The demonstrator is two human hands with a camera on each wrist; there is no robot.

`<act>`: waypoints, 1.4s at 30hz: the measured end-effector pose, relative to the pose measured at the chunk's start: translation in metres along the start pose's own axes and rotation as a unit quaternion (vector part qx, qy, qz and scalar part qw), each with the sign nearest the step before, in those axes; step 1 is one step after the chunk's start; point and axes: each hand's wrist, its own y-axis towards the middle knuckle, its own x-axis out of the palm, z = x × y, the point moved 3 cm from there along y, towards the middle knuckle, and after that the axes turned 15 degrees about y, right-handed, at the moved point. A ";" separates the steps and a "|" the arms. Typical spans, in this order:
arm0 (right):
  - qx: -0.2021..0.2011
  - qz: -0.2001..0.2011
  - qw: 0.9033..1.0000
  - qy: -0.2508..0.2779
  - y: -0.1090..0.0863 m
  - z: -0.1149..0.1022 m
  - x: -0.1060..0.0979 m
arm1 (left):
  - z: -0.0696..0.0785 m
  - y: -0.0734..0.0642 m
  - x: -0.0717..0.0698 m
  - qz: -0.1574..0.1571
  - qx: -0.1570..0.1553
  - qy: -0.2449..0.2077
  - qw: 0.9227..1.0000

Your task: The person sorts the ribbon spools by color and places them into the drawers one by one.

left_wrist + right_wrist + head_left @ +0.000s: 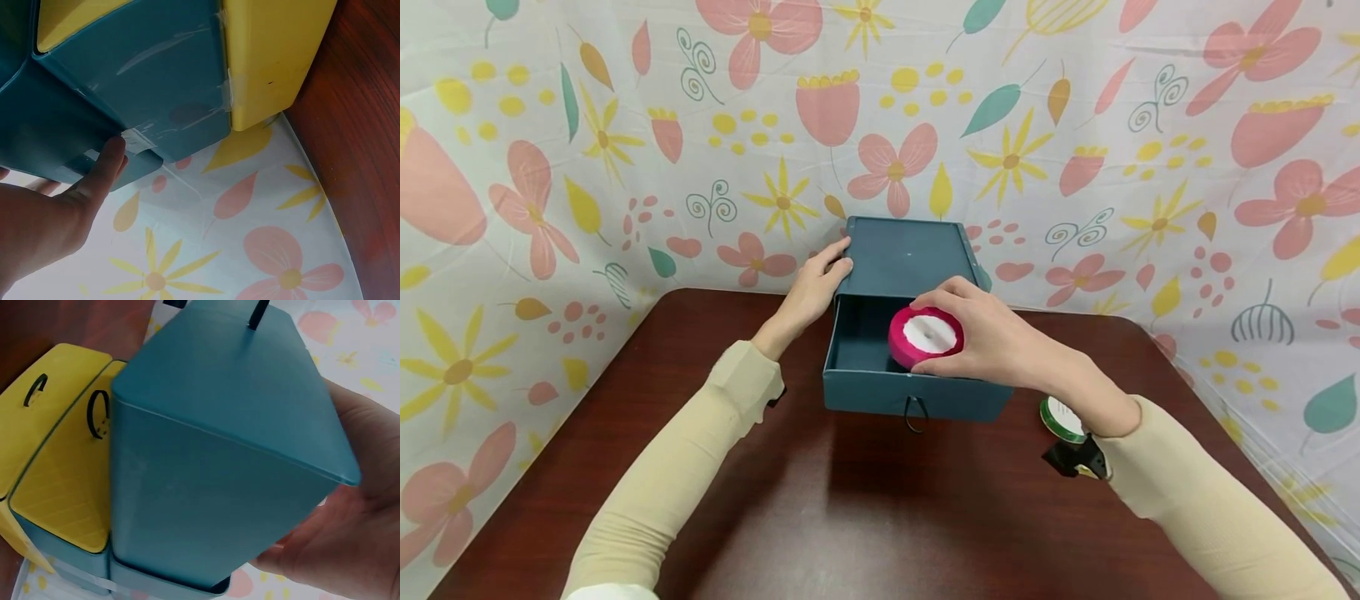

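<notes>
A blue drawer box (910, 254) stands near the back of the table with its front drawer (880, 392) pulled out. My right hand (992, 337) grips a roll of bright pink ribbon (901, 340) with a white centre, over the drawer's opening and partly within it. In the right wrist view the drawer hides the ribbon and the fingertips. My left hand (808, 287) rests against the box's left side near the top edge. The left wrist view shows its thumb (109, 159) touching the blue side wall, the fingers partly cut off.
A green-rimmed ribbon spool (1063, 419) lies on the table to the right, partly behind the right wrist. Under the blue section sit yellow drawers (65, 481) with black loop handles. A floral cloth (895, 108) hangs behind the dark wooden table (760, 500).
</notes>
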 end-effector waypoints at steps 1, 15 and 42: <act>-0.001 0.000 1.000 -0.003 0.000 0.001 0.001 | 0.000 0.000 0.000 0.001 -0.001 0.000 1.000; 0.010 -0.004 1.000 0.010 -0.009 0.007 0.002 | -0.002 -0.001 0.003 -0.004 -0.003 -0.008 1.000; 0.096 -0.122 0.905 0.396 -0.082 -0.018 0.074 | 0.000 -0.001 0.000 -0.011 -0.009 -0.023 1.000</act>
